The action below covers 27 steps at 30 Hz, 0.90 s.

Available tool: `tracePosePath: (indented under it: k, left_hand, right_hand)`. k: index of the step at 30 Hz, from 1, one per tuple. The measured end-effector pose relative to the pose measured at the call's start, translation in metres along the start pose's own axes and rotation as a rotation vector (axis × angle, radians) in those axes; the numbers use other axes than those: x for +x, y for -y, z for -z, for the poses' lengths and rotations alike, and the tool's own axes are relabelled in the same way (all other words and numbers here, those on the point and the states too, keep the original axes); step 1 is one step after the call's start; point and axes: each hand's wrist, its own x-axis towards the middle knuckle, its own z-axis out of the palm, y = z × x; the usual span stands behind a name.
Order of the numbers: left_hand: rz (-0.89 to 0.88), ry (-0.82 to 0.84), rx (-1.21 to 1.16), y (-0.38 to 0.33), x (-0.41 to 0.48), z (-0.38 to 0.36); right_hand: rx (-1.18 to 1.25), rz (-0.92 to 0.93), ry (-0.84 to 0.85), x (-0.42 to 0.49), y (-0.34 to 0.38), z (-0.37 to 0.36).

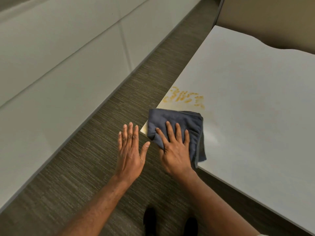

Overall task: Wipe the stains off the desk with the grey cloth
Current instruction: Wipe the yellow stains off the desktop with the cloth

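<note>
At the corner of one white flat-topped table (pixel 255 116), one folded dark grey cloth (pixel 179 121) lay under the right grip (pixel 175 150), whose fingers were spread flat, pressing it. One patch of orange-yellow stains (pixel 185 97) lay just beyond the cloth. The left grip (pixel 130 150) hovered beside the table, fingers straight, holding nothing.

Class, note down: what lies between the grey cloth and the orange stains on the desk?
Head view: only a narrow strip of bare desk, faintly smeared yellow, separates cloth from stains.
</note>
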Motion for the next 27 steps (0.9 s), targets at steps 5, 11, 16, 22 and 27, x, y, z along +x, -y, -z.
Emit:
tracePosePath:
  k: [5,11,16,22,27]
  left_hand:
    - [0.003,0.016,-0.005,0.005,0.001,0.001]
    - [0.006,0.019,-0.017,0.013,0.001,0.006]
    - [0.02,0.007,-0.031,0.016,0.002,0.012]
    - [0.013,-0.018,-0.045,0.017,0.011,0.016]
    - [-0.009,-0.005,-0.021,0.013,0.015,0.013]
  right_hand:
    - [0.043,-0.25,-0.045,-0.005,-0.039,0.009]
    - [0.05,-0.279,-0.04,0.057,-0.017,0.017]
    - [-0.009,-0.046,0.028,0.076,0.04,0.005]
    - [-0.038,0.114,0.022,0.032,0.052,-0.008]
    - [0.025,-0.01,0.0,-0.022,0.014,-0.004]
